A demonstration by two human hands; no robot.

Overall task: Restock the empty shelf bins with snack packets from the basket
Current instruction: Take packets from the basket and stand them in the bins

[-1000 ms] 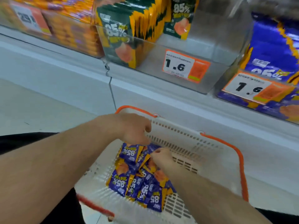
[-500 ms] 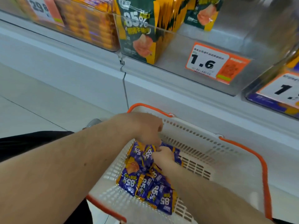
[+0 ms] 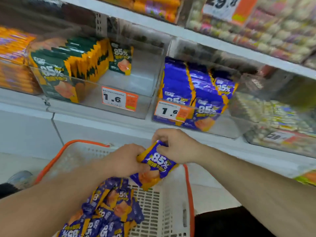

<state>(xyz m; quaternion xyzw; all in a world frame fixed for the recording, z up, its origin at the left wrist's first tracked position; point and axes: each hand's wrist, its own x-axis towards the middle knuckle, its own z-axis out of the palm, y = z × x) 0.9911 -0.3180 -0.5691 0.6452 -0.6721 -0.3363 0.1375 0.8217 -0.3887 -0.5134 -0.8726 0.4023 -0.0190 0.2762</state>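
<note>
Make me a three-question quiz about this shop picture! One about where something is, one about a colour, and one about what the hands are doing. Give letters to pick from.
1. Where is the loose pile of purple packets?
A. In the white basket
B. On the floor
C. On the top shelf

2. What colour are the packets in the bin left of the purple ones' bin?
A. Red
B. Dark green and yellow
C. White

3. What are the hands doing?
A. Both hang empty
B. Only one touches a packet
C. Both hold one purple packet

Answers:
1 A, the pile lies inside the basket.
2 B, that bin's packets are green with yellow edges.
3 C, the left hand and right hand both grip the same packet above the basket.
</note>
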